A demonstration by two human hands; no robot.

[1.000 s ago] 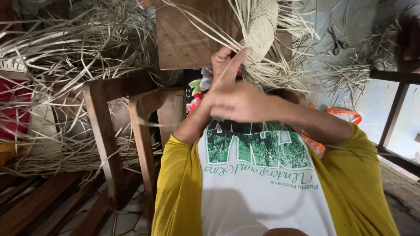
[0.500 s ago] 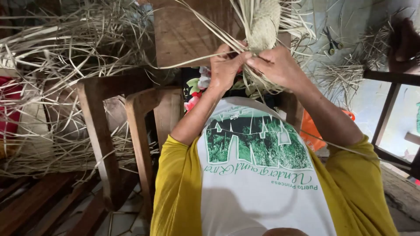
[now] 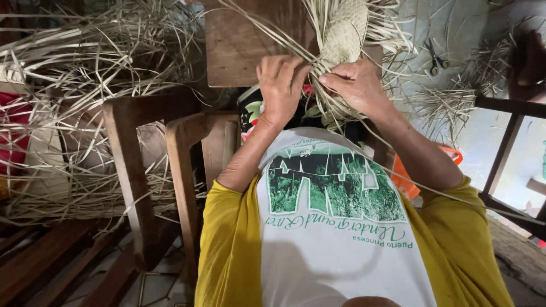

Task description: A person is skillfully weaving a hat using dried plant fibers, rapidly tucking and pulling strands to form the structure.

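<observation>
Head view: the left hand (image 3: 280, 85) and right hand (image 3: 357, 85) both pinch pale straw strips (image 3: 318, 65) of a woven piece (image 3: 345, 31). Scissors (image 3: 435, 57) lie well apart.

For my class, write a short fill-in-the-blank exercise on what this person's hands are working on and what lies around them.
1. Both hands, the left hand and the right hand, grip pale strips of a partly ______ straw piece.
2. The piece lies over a brown ______ board.
3. On the grey floor at the upper right lies a pair of ______.
4. The person's sleeves are ______ in colour.

Missing words: woven; wooden; scissors; yellow
</observation>
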